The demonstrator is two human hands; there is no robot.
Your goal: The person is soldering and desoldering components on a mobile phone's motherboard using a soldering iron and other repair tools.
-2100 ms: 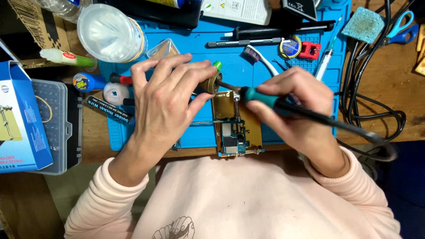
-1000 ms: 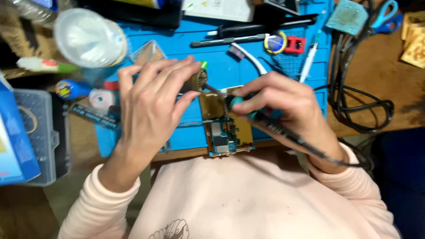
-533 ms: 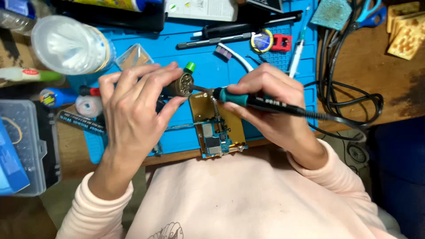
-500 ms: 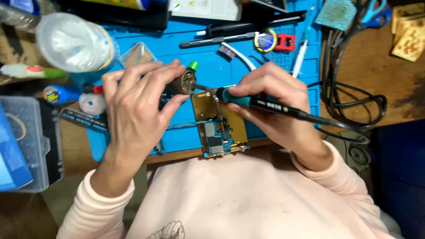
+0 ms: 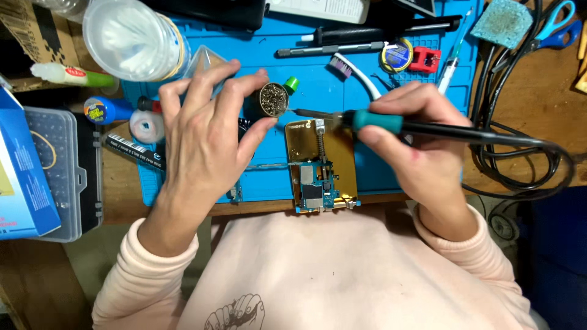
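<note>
My left hand (image 5: 205, 140) grips a small round tin of brass cleaning wool (image 5: 273, 99) between thumb and fingers, over the blue work mat (image 5: 367, 165). My right hand (image 5: 416, 150) holds a soldering iron (image 5: 391, 122) with a teal grip and black handle. Its tip points left and touches the edge of the wool. Below the tip lies a gold-coloured holder (image 5: 335, 156) with a small blue circuit board (image 5: 315, 192) clamped at its near end.
A clear plastic tub (image 5: 131, 36) stands at the back left, with a parts box (image 5: 58, 171) and a blue carton (image 5: 21, 177) at the left. Behind lie a toothbrush (image 5: 354, 73), solder reel (image 5: 397, 55), syringe (image 5: 451, 58), sponge (image 5: 504, 21), scissors (image 5: 559, 27). Black cable (image 5: 520, 159) coils at the right.
The view has shifted a little. My left hand has tilted the wool tin toward the iron, and the iron's tip has moved from over the holder up to the wool.
</note>
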